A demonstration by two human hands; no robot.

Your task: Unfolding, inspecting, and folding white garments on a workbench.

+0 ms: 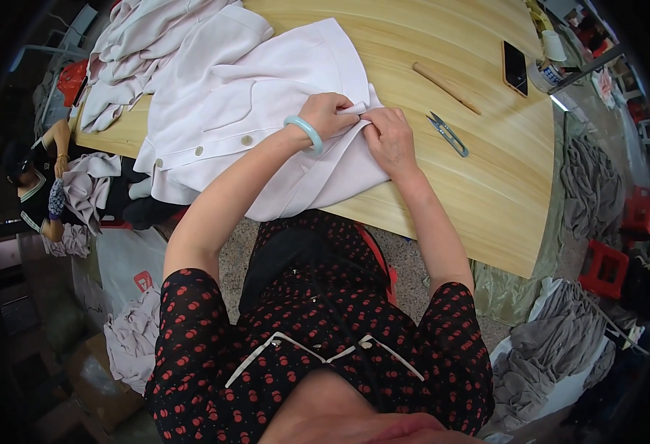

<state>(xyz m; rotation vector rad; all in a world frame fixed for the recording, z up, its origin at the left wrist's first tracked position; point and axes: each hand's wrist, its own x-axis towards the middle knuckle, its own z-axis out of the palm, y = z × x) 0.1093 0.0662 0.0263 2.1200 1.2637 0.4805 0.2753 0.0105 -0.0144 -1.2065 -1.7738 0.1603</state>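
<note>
Fingers of both hands were pinched on the pale garment's edge beside the snips; the fabric was best kept taut.

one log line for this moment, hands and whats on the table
left hand: pinching pale garment edge | right hand: pinching same edge | on wooden table: thread snips, wooden stick, phone

Matt pale cloth garment on smooth wooden table; snips seemingly metal.
</note>
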